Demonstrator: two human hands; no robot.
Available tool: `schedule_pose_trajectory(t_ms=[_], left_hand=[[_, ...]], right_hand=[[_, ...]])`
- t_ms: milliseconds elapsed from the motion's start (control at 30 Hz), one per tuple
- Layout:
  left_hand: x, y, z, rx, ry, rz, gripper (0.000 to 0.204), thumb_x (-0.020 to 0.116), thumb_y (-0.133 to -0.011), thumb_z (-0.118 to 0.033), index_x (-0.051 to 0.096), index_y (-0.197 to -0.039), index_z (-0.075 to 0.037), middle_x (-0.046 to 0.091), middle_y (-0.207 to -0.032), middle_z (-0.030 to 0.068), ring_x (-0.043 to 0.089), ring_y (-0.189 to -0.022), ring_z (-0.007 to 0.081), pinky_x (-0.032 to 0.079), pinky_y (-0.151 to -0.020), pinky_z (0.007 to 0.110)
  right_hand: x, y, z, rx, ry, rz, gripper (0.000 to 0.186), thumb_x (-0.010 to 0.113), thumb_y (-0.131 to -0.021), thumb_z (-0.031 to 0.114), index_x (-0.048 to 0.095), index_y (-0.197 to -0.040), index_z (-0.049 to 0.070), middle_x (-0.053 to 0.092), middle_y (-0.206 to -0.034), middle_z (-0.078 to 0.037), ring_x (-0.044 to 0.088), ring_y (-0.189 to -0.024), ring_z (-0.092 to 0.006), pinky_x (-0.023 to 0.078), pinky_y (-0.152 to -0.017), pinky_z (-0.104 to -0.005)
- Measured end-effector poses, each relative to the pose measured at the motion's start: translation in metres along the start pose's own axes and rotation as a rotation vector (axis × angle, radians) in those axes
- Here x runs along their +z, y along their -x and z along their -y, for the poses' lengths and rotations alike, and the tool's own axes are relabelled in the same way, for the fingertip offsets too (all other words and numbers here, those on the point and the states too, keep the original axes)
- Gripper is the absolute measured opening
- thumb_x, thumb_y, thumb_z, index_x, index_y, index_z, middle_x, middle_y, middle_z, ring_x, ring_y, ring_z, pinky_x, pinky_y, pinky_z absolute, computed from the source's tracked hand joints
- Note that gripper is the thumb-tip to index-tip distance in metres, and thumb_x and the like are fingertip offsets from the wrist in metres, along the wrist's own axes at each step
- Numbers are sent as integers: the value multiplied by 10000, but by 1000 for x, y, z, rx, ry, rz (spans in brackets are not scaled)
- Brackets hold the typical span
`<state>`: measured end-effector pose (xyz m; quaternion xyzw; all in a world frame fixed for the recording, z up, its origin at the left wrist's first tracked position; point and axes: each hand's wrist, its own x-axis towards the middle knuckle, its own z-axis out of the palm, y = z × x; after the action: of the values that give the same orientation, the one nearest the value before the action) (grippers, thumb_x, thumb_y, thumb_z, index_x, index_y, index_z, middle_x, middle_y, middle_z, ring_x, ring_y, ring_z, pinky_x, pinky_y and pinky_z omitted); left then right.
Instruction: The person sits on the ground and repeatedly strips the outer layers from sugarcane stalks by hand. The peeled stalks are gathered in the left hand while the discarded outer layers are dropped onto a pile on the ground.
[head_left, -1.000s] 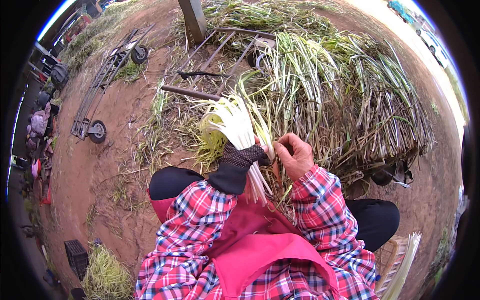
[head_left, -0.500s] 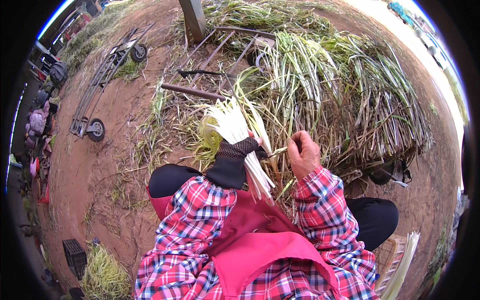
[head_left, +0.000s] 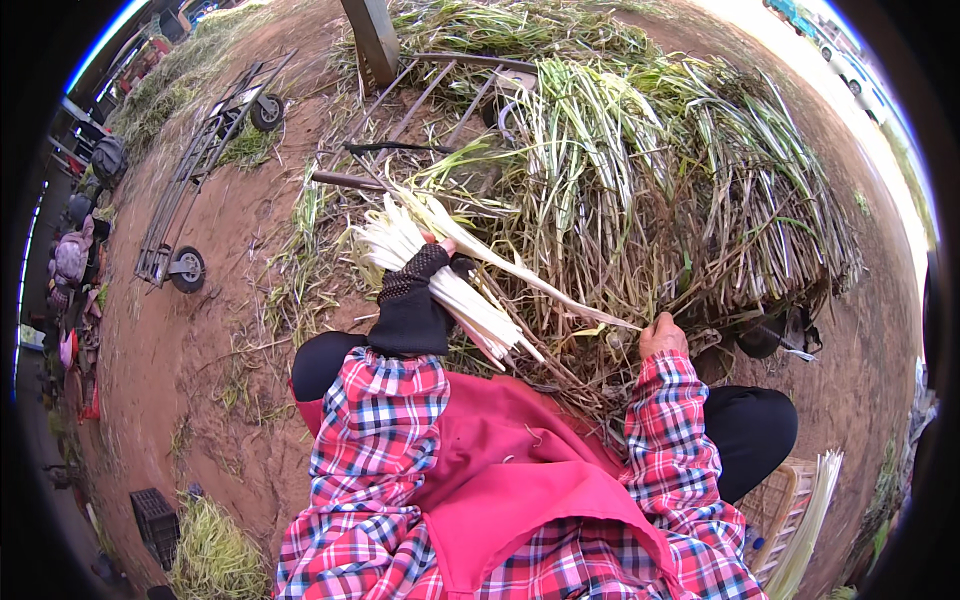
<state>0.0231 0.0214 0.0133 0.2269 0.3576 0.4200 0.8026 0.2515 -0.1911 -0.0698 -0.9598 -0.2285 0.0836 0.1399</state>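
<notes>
My left hand [head_left: 416, 274], in a black fingerless mesh glove, is closed around a bundle of long white stalks [head_left: 466, 306]. The bundle slants from upper left down toward my lap. Out to the right, my right hand [head_left: 661, 337] is bare and pinches the thin end of a pale peeled strip [head_left: 548, 286]. That strip stretches taut from the top of the bundle to my right fingertips. Just beyond both hands lies a large heap of green and dry leafy stalks [head_left: 740, 190].
A metal-framed cart [head_left: 480, 65] lies under the heap beside a post [head_left: 370, 40]. Another wheeled cart frame [head_left: 200, 160] stands at the left. Near my right knee is a basket [head_left: 785, 500] with white stalks [head_left: 815, 520]; at lower left are a black crate [head_left: 154, 520] and green trimmings [head_left: 218, 555].
My right hand has moved right and slightly down, drawing the strip out from the bundle. My left hand has shifted left and up with the bundle, tilting it more.
</notes>
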Motion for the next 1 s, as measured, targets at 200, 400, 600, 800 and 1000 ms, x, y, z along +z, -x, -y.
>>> schedule_pose_trajectory(t_ms=[200, 400, 600, 800, 1000], left_hand=[[0, 8, -5, 23, -184, 63, 269, 644, -698, -37, 505, -921, -96, 570, -783, 67, 558, -564, 175, 477, -508, 262], [4, 17, -7, -39, -275, 190, 248, 637, -709, -72, 506, -920, -87, 567, -785, 58, 576, -578, 163, 484, -514, 259], [-3, 14, -1, -52, -232, 207, 226, 609, -741, -47, 469, -916, -71, 571, -977, 132, 585, -833, 212, 479, -664, 293], [-14, 11, 16, -11, -475, 251, 214, 642, -726, -75, 492, -877, -56, 581, -905, 92, 582, -829, 182, 505, -648, 292], [-28, 1, -7, 119, -278, 120, 202, 601, -717, 3, 474, -861, -59, 579, -931, 148, 589, -857, 241, 500, -586, 299]], right_hand=[[-33, 9, 40, -547, -285, -97, 244, 523, -807, 229, 512, -963, 42, 574, -851, -153, 561, -735, -315, 445, -681, -390], [-27, 41, 122, -998, -592, 497, 202, 525, -807, 221, 533, -859, 25, 554, -708, -162, 541, -655, -328, 428, -582, -385], [-35, 48, 100, -808, -309, 45, 119, 549, -779, 153, 524, -737, 44, 538, -595, -124, 528, -508, -311, 420, -446, -368], [-35, 56, 102, -893, -281, -102, 108, 556, -732, 100, 572, -830, 58, 579, -655, -118, 568, -557, -287, 453, -468, -351], [-30, 55, 95, -821, -328, -230, 49, 513, -757, 102, 501, -729, 64, 526, -572, -92, 543, -512, -280, 431, -436, -368]])
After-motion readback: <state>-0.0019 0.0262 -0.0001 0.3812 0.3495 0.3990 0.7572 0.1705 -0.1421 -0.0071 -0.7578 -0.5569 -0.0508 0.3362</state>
